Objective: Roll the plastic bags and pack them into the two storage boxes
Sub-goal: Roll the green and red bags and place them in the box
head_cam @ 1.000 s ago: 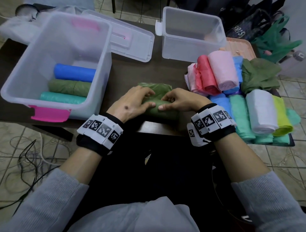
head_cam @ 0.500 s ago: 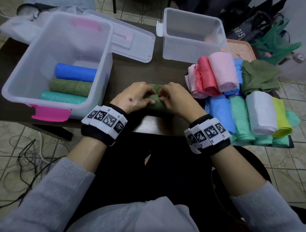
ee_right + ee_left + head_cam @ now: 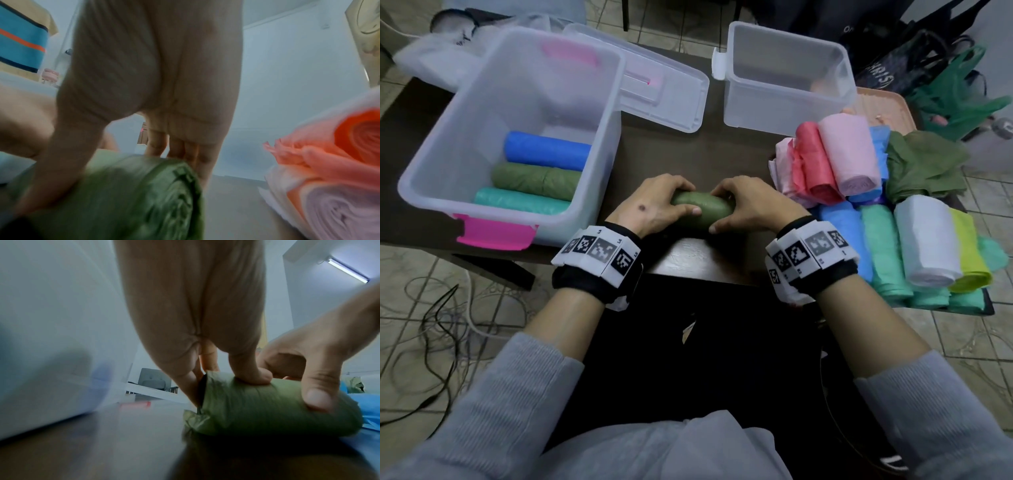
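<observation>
A rolled olive-green plastic bag point(image 3: 703, 209) point(image 3: 267, 408) point(image 3: 127, 198) lies near the table's front edge. My left hand point(image 3: 657, 209) grips its left end, thumb on top and fingers behind. My right hand point(image 3: 750, 205) grips its right end the same way. The large clear storage box point(image 3: 599, 144) with pink latches stands at the left and holds a blue roll point(image 3: 548, 150), a green roll point(image 3: 536, 180) and a teal roll point(image 3: 520, 204). A smaller clear box point(image 3: 784, 102) stands at the back, with nothing visible in it.
A pile of bags point(image 3: 893, 212) in pink, red, blue, mint, white and yellow fills the table's right side, with an unrolled olive bag point(image 3: 924, 168) behind. The large box's lid point(image 3: 664, 96) lies behind it. Cables point(image 3: 438, 325) trail on the tiled floor at left.
The loose flat part of the green bag has been rolled up into a tight cylinder. Both hands moved closer together and now hold the roll's ends.
</observation>
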The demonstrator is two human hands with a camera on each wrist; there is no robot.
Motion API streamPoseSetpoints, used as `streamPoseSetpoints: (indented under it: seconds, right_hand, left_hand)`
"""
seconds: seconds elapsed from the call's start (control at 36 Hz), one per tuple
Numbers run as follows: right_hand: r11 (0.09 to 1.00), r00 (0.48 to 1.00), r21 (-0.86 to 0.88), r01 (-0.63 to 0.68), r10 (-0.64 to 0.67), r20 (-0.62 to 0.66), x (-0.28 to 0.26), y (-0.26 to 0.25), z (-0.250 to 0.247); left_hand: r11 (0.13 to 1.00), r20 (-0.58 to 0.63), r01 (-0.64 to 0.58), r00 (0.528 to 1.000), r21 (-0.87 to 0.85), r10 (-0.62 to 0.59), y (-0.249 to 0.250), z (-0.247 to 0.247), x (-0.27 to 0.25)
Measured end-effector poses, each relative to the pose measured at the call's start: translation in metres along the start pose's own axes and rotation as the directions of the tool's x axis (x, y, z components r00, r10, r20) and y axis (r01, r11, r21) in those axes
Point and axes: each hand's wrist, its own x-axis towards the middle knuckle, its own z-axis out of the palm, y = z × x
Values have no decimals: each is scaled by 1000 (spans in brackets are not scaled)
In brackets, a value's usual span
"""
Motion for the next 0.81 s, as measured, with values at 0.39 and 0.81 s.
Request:
streamPoseSetpoints:
  seconds: [0.39, 0.81]
  right_hand:
    - [991, 996, -135, -13, 25, 91, 10, -13, 20]
    - [985, 985, -135, 110, -126, -117, -18, -7, 40]
  left_hand:
    - [999, 55, -31, 998, -34, 33, -1, -2, -5]
    - [999, 44, -47, 998, -2, 47, 6, 0, -14]
